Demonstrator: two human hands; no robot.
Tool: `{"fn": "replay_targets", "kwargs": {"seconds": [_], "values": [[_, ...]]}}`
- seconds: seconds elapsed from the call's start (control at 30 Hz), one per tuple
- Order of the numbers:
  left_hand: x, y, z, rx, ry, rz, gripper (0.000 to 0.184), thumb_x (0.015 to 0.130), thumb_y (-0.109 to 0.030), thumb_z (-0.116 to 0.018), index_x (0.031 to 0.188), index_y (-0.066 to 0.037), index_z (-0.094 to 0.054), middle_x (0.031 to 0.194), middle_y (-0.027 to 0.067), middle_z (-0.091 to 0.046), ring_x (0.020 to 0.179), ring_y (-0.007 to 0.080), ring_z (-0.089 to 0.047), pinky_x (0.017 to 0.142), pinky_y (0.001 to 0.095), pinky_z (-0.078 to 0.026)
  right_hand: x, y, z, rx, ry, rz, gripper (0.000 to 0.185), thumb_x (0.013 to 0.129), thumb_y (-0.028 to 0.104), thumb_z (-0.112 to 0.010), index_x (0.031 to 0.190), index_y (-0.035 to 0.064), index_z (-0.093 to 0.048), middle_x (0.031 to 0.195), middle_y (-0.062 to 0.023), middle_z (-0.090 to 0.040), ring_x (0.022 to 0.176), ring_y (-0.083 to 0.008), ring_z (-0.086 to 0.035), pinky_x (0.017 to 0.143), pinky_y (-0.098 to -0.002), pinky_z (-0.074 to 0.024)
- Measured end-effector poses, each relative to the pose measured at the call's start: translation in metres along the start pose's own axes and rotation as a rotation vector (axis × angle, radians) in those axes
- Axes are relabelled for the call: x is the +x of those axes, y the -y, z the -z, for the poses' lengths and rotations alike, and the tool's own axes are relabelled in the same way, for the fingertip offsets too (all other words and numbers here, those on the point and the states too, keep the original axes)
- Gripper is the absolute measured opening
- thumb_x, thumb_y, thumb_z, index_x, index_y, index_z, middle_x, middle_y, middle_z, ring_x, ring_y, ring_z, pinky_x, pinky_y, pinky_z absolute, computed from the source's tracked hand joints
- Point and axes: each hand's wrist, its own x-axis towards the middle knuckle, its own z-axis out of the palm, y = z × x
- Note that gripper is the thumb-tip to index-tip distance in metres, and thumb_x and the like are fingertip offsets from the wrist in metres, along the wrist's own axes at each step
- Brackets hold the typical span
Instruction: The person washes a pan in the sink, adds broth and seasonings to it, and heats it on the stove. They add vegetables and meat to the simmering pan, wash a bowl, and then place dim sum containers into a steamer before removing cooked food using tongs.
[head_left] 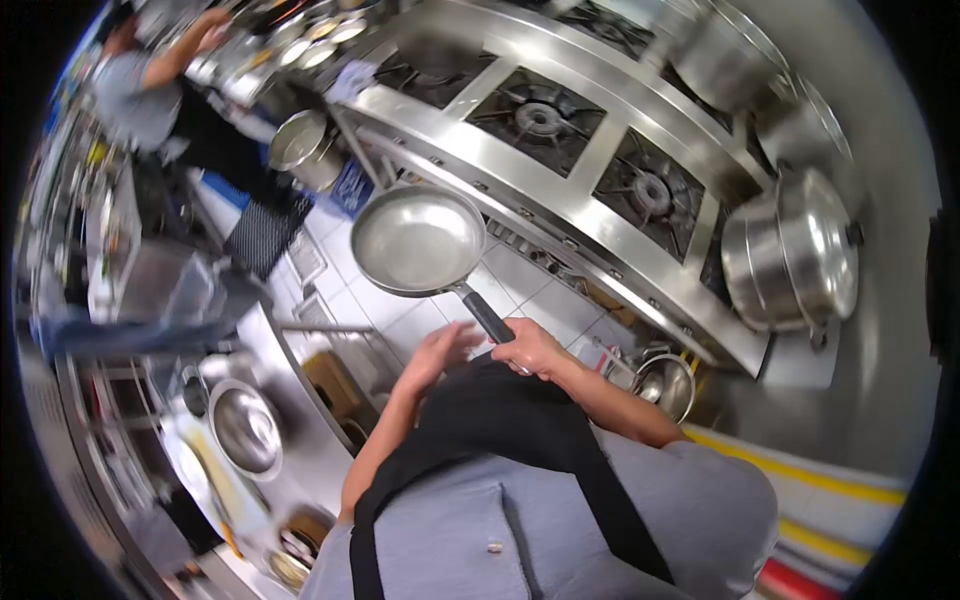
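Observation:
A metal frying pan [415,240] with a dark handle is held out in front of me, above the tiled floor. My right hand [533,348] is wrapped round the end of that handle. Just left of the handle, my left hand [446,350] hovers with its fingers apart and slightly blurred, holding nothing. The inside of the pan shows bare metal. Beyond it runs the steel stove [590,200] with several gas burners.
Large steel pots [790,255] stand at the stove's right end. On the left counter sits a metal bowl [247,428]. Another person [150,100] works at the upper left, near a tall pot [302,150]. A small pan [665,385] lies low on the right.

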Motion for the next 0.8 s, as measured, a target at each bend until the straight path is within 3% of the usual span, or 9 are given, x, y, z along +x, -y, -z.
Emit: {"fn": "replay_targets", "kwargs": {"seconds": [0.1, 0.2, 0.27, 0.33, 0.5, 0.57, 0.63, 0.73, 0.8], "values": [[0.073, -0.062, -0.039, -0.325, -0.022, 0.037, 0.042, 0.100, -0.035, -0.053, 0.114, 0.004, -0.056, 0.096, 0.0181, -0.068, 0.088, 0.0254, -0.065, 0.084, 0.0385, -0.051, 0.021, -0.002, -0.009, -0.321, -0.299, 0.407, 0.024, 0.082, 0.020, -0.067, 0.093, -0.0018, -0.061, 0.066, -0.0081, -0.060, 0.063, -0.0186, -0.060, 0.061, -0.0343, -0.0464], [0.133, -0.087, -0.065, -0.078, -0.100, -0.145, 0.025, 0.087, -0.011, -0.056, 0.063, -0.004, -0.055, 0.064, 0.0080, -0.057, 0.062, 0.0200, -0.056, 0.064, 0.0332, -0.046, 0.019, 0.019, 0.012, -0.013, -0.425, 0.642, 0.031, 0.091, 0.030, -0.065, 0.096, 0.0001, -0.064, 0.071, -0.0122, -0.064, 0.063, -0.0189, -0.062, 0.060, -0.0355, -0.0483], [0.186, -0.103, -0.043, 0.201, 0.119, -0.345, 0.020, 0.083, -0.011, -0.051, 0.064, -0.007, -0.054, 0.063, 0.0074, -0.056, 0.057, 0.0173, -0.050, 0.062, 0.0322, -0.043, 0.006, 0.010, 0.045, 0.072, -0.577, 0.670, 0.033, 0.094, 0.035, -0.061, 0.094, 0.0023, -0.065, 0.074, -0.0134, -0.066, 0.062, -0.0217, -0.063, 0.059, -0.0378, -0.0492], [0.219, -0.137, -0.051, -0.123, 0.228, -0.034, 0.020, 0.088, -0.005, -0.050, 0.070, -0.011, -0.045, 0.059, 0.0000, -0.042, 0.052, 0.0124, -0.040, 0.055, 0.0271, -0.039, 0.004, -0.029, 0.084, -0.025, -0.984, 0.660, 0.033, 0.096, 0.036, -0.058, 0.091, 0.0042, -0.065, 0.076, -0.0133, -0.067, 0.063, -0.0285, -0.064, 0.059, -0.0407, -0.0495], [0.265, -0.167, -0.067, -0.275, 0.395, 0.171, 0.029, 0.103, -0.015, -0.047, 0.075, -0.013, -0.039, 0.062, -0.0060, -0.032, 0.053, 0.0067, -0.034, 0.051, 0.0242, -0.037, -0.041, -0.169, 0.146, -0.458, -1.845, -0.125, 0.019, 0.088, 0.024, -0.059, 0.091, 0.0079, -0.069, 0.099, -0.0126, -0.066, 0.104, -0.0332, -0.058, 0.082, -0.0473, -0.0486], [0.285, -0.177, -0.076, -0.186, 0.360, 0.180, 0.029, 0.102, -0.016, -0.049, 0.075, -0.014, -0.039, 0.061, -0.0059, -0.032, 0.053, 0.0064, -0.034, 0.050, 0.0238, -0.037, -0.071, -0.220, 0.155, -0.295, -1.672, -0.614, 0.036, 0.087, 0.030, -0.064, 0.110, 0.0021, -0.063, 0.103, -0.0193, -0.062, 0.105, -0.0374, -0.059, 0.092, -0.0445, -0.0476], [0.300, -0.189, -0.086, -0.065, 0.297, 0.163, 0.031, 0.102, -0.017, -0.051, 0.074, -0.015, -0.039, 0.060, -0.0061, -0.031, 0.052, 0.0063, -0.034, 0.048, 0.0235, -0.037, -0.061, -0.310, 0.178, 0.611, -1.549, -0.959, 0.043, 0.093, 0.038, -0.057, 0.116, 0.0009, -0.060, 0.105, -0.0202, -0.065, 0.101, -0.0384, -0.063, 0.089, -0.0459, -0.0506], [0.325, -0.204, -0.091, -0.038, 0.396, 0.183, 0.031, 0.101, -0.017, -0.052, 0.073, -0.015, -0.039, 0.061, -0.0063, -0.030, 0.053, 0.0063, -0.033, 0.049, 0.0234, -0.037, -0.055, -0.386, 0.161, 1.560, -1.415, -0.121, 0.037, 0.092, 0.035, -0.054, 0.080, 0.0017, -0.062, 0.060, -0.0083, -0.055, 0.044, -0.0229, -0.051, 0.043, -0.0409, -0.0433], [0.338, -0.216, -0.096, 0.004, 0.386, 0.208, 0.030, 0.102, -0.016, -0.050, 0.075, -0.015, -0.039, 0.062, -0.0061, -0.029, 0.053, 0.0065, -0.033, 0.051, 0.0241, -0.037, -0.040, -0.396, 0.154, 1.589, -1.440, -0.131, 0.032, 0.090, 0.032, -0.055, 0.078, 0.0026, -0.061, 0.059, -0.0073, -0.053, 0.043, -0.0202, -0.048, 0.041, -0.0389, -0.0402]]}}
